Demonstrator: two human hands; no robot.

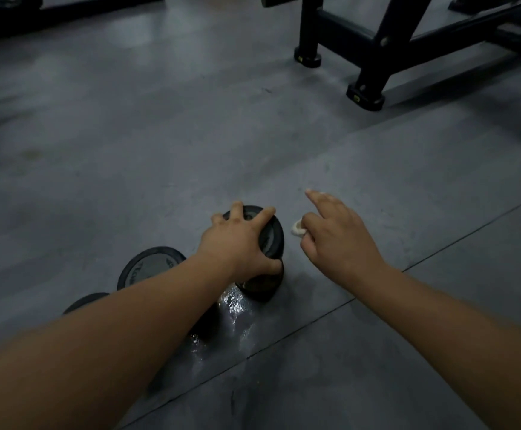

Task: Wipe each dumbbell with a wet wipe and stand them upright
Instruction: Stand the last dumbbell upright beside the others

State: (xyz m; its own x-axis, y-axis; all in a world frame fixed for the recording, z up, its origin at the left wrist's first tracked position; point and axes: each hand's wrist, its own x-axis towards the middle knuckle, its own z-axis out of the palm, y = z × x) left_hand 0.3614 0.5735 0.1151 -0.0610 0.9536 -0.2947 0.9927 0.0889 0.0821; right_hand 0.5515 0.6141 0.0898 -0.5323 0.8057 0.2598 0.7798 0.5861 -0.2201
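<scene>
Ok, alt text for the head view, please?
The left hand grips the upper head of a black round-ended dumbbell standing on the grey floor, while the right hand pinches a crumpled white wipe beside it.

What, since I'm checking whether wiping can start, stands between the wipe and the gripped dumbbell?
Nothing visible does. The wipe in the right hand is just beside the dumbbell that the left hand grips; only a narrow strip of floor shows between them.

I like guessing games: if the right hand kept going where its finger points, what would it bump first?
Probably nothing: the right hand points past the dumbbell over bare floor, though depth is unclear.
</scene>
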